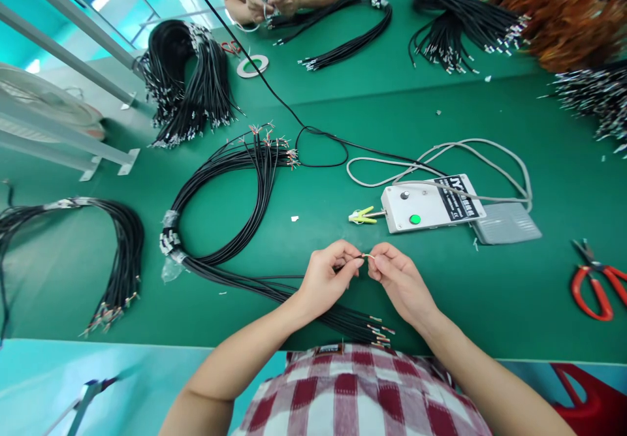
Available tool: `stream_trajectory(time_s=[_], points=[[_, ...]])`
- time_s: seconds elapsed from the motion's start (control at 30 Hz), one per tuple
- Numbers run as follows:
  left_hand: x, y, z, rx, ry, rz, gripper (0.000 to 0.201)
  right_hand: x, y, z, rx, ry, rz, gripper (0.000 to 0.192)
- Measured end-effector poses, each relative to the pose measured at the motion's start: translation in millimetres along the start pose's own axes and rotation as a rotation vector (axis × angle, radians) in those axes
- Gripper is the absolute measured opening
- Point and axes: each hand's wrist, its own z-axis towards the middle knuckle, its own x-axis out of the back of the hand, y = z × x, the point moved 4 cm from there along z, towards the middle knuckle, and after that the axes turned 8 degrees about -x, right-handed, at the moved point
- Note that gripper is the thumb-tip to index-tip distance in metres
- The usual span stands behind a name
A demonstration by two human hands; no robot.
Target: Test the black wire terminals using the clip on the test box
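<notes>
Fingers of the left hand [327, 278] and right hand [398, 278] pinch tight on one thin wire end [367, 256], held between them above the worktop [490, 292], probably to keep it taut. Its cable bundle [220, 227] loops away at 10 o'clock; a tester box [431, 204] sits at 1 o'clock.

Grey control box [431, 206] with green button sat mid-mat, foot pedal [507, 222] just right of it, red scissors [595, 282] farther right, tape roll [253, 66] beyond (near a co-worker's hands [274, 2]), yellow clip [361, 215] at its left.
</notes>
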Motion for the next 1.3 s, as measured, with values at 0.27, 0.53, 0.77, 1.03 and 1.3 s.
stream_trajectory(time_s=[0.27,0.53,0.77,1.03,1.3], points=[[-1.3,-3,-1,0.100,-0.009,-0.196,0.033,0,9,1,-0.094,-0.050,-0.005,0.026],[-2.6,-1,-1,0.065,-0.036,-0.150,0.027,0,-7,2,-0.015,-0.018,-0.007,0.022],[-2.5,1,-3,0.035,-0.051,-0.075,0.025,-6,-5,8,-0.073,-0.019,0.055,0.020],[-1.6,-4,-4,0.028,-0.087,-0.059,0.027,0,0,5,-0.073,-0.026,0.061,0.019],[-4.9,3,-3,0.021,-0.090,-0.022,0.022,-6,-10,6,-0.037,0.002,0.061,0.019]])
